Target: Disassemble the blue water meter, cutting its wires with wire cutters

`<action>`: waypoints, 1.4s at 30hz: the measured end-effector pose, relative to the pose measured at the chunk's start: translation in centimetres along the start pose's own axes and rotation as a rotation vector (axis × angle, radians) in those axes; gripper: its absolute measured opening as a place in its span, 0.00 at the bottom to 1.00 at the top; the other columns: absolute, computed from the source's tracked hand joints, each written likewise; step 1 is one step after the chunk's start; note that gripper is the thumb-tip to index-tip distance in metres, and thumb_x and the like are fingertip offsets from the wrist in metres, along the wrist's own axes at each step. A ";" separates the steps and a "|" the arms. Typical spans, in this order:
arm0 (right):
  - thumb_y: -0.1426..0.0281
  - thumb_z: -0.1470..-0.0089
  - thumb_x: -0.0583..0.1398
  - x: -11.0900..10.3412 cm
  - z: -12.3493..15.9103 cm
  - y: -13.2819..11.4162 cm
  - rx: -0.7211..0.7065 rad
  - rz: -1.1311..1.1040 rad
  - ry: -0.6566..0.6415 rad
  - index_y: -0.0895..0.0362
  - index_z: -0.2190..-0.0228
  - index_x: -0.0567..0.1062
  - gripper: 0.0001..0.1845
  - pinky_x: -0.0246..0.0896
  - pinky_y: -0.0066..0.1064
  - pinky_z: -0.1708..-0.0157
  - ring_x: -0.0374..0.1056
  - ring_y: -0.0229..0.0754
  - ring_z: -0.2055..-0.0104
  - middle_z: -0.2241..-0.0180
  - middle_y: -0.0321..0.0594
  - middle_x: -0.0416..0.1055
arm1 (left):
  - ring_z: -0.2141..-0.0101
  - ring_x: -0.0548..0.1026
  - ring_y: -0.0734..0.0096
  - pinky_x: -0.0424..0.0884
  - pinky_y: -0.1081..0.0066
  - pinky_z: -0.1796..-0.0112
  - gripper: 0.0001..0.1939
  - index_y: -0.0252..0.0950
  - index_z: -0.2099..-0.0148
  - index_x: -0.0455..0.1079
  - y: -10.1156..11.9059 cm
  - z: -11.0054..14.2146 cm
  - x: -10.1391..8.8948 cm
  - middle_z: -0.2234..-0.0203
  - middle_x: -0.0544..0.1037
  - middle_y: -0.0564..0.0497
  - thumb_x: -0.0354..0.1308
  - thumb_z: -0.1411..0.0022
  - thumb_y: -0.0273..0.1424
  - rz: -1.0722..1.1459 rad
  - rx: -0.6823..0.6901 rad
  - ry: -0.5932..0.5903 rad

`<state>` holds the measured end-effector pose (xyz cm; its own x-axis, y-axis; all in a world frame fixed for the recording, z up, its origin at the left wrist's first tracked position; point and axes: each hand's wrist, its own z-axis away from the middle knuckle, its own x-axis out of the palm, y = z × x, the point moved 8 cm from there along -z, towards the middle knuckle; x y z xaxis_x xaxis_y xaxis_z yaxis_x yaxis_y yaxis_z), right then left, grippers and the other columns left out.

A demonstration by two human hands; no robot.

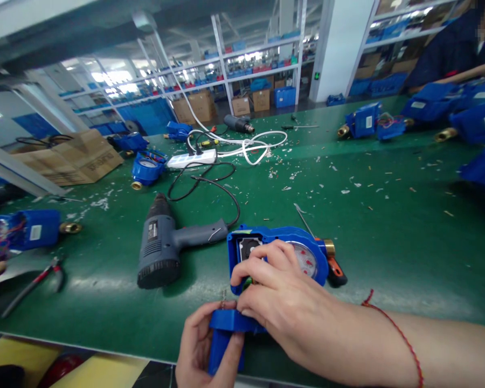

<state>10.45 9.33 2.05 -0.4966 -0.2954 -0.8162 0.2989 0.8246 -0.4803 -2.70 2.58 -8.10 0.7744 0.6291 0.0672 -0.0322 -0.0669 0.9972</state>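
Apparently worked at a long green bench (372, 237), strewn with small scraps (345, 192) and dotted with other blue units (366, 119). Had a grey heat gun (161, 245) lying just left of the work, its cable (238, 207) trailing back toward a white power strip (192, 159). Had the blue meter (281, 235) lying near the bench's front edge, dial (307, 261) facing up, square compartment (231, 264) open at the left end.

Reached over that compartment with the right hand (278, 302), fingers bent, thumb and forefinger down by a loose blue piece (232, 320); could not tell from this view whether pinching anything. Gripped the loose blue piece in the left hand (204, 345), thumb on the near side, fingers around the left and behind, just in front of the meter.

Had an orange-and-black screwdriver (336, 272) partly hidden by the meter. Glimpsed a bit of green (247, 284) inside the compartment beneath the right fingers, too covered to identify.

Seemed to be at the step of settling the inner parts, with the compartment not yet covered and the loose piece perhaps meant as its lid. Called next, most likely, for holding that piece steady, tucking any small parts clear of the rim and lining up the edges.
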 end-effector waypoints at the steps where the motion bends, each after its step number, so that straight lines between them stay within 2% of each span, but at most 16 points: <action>1: 0.79 0.37 0.51 -0.2 -0.1 0.1 0.010 -0.002 0.007 0.60 0.65 0.75 0.13 0.47 0.43 0.48 0.55 0.46 0.49 0.49 0.41 0.67 | 0.66 0.81 0.71 0.75 0.79 0.64 0.23 0.40 0.58 0.73 -0.1 -0.1 0.1 0.68 0.83 0.53 0.75 0.55 0.38 0.012 -0.026 -0.005; 4: 0.79 0.38 0.50 -0.5 -0.2 0.3 0.017 0.004 0.002 0.61 0.62 0.76 0.14 0.48 0.44 0.47 0.54 0.48 0.46 0.47 0.43 0.66 | 0.68 0.80 0.72 0.74 0.80 0.66 0.24 0.40 0.58 0.73 -0.4 -0.2 0.2 0.69 0.83 0.54 0.76 0.57 0.38 0.033 -0.086 -0.022; 9: 0.70 0.35 0.53 -0.4 -0.3 0.2 0.012 0.016 -0.057 0.59 0.65 0.77 0.12 0.51 0.44 0.50 0.55 0.48 0.48 0.48 0.42 0.67 | 0.68 0.80 0.72 0.74 0.79 0.66 0.24 0.42 0.58 0.73 -0.6 -0.1 0.4 0.72 0.82 0.56 0.76 0.58 0.39 0.027 -0.112 -0.047; 12: 0.76 0.39 0.56 -0.1 -0.5 0.2 -0.020 0.016 -0.080 0.60 0.67 0.75 0.07 0.51 0.44 0.49 0.55 0.47 0.48 0.48 0.41 0.67 | 0.72 0.79 0.73 0.73 0.79 0.70 0.24 0.41 0.59 0.73 -0.5 -0.1 0.6 0.73 0.81 0.56 0.76 0.59 0.39 0.026 -0.123 -0.072; 15: 0.81 0.44 0.57 0.0 -0.6 0.3 -0.037 -0.007 -0.063 0.61 0.69 0.73 0.06 0.50 0.44 0.49 0.55 0.46 0.49 0.50 0.41 0.67 | 0.76 0.77 0.75 0.71 0.81 0.74 0.26 0.40 0.59 0.74 -0.4 -0.1 0.8 0.75 0.81 0.56 0.77 0.61 0.39 0.035 -0.163 -0.081; 21: 0.82 0.43 0.54 -0.2 -0.7 0.7 -0.014 -0.038 0.022 0.61 0.69 0.74 0.11 0.50 0.42 0.52 0.57 0.45 0.52 0.54 0.41 0.68 | 0.81 0.72 0.79 0.67 0.83 0.78 0.29 0.38 0.60 0.74 -1.1 0.0 1.1 0.81 0.78 0.57 0.78 0.66 0.37 0.106 -0.298 -0.092; 25: 0.81 0.47 0.56 -0.8 -0.6 1.2 -0.008 0.091 0.120 0.62 0.68 0.75 0.09 0.49 0.45 0.53 0.57 0.49 0.53 0.55 0.45 0.69 | 0.77 0.77 0.75 0.72 0.80 0.73 0.29 0.38 0.60 0.74 -1.4 0.0 1.4 0.76 0.82 0.55 0.79 0.67 0.36 0.159 -0.350 -0.094; 28: 0.82 0.47 0.56 -1.9 -0.6 2.0 0.015 0.149 0.204 0.62 0.69 0.74 0.08 0.50 0.43 0.55 0.58 0.48 0.55 0.57 0.46 0.71 | 0.75 0.78 0.73 0.73 0.79 0.71 0.30 0.38 0.60 0.75 -1.5 -0.1 1.4 0.74 0.83 0.53 0.79 0.68 0.35 0.182 -0.370 -0.099; 33: 0.78 0.37 0.52 -4.7 0.7 2.0 0.039 0.128 0.366 0.62 0.65 0.74 0.11 0.52 0.39 0.54 0.59 0.44 0.56 0.58 0.45 0.72 | 0.74 0.79 0.73 0.73 0.79 0.70 0.30 0.38 0.60 0.75 -1.7 -0.3 1.2 0.73 0.83 0.52 0.79 0.69 0.35 0.182 -0.389 -0.103; 35: 0.75 0.36 0.53 -4.5 1.4 0.9 -0.034 0.111 0.311 0.61 0.64 0.74 0.10 0.52 0.39 0.54 0.58 0.44 0.56 0.56 0.44 0.71 | 0.74 0.78 0.73 0.73 0.79 0.70 0.30 0.38 0.60 0.75 -1.7 -0.3 1.3 0.73 0.83 0.53 0.79 0.68 0.34 0.181 -0.402 -0.122; 37: 0.72 0.37 0.55 -3.0 2.1 -0.1 -0.100 0.135 0.192 0.60 0.67 0.73 0.08 0.50 0.39 0.55 0.58 0.44 0.58 0.59 0.42 0.71 | 0.74 0.78 0.73 0.73 0.80 0.70 0.29 0.38 0.59 0.74 -1.7 -0.2 1.5 0.74 0.82 0.54 0.79 0.67 0.33 0.191 -0.411 -0.143; 39: 0.72 0.38 0.56 -1.3 2.6 -0.3 -0.106 0.177 0.091 0.59 0.69 0.72 0.08 0.48 0.41 0.55 0.57 0.43 0.62 0.65 0.39 0.71 | 0.74 0.78 0.75 0.73 0.81 0.70 0.28 0.38 0.59 0.75 -1.5 -0.2 1.6 0.74 0.82 0.53 0.79 0.66 0.33 0.206 -0.412 -0.152; 42: 0.74 0.39 0.55 0.1 3.0 0.3 -0.055 0.174 0.056 0.58 0.71 0.71 0.08 0.45 0.42 0.51 0.57 0.42 0.63 0.68 0.38 0.70 | 0.74 0.77 0.77 0.72 0.83 0.70 0.28 0.37 0.60 0.75 -1.3 -0.2 1.6 0.73 0.83 0.52 0.79 0.65 0.33 0.205 -0.400 -0.151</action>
<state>12.96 8.04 0.85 -0.4859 -0.1200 -0.8657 0.3403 0.8864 -0.3139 -1.54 3.83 -9.30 0.8088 0.5129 0.2877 -0.4118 0.1447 0.8997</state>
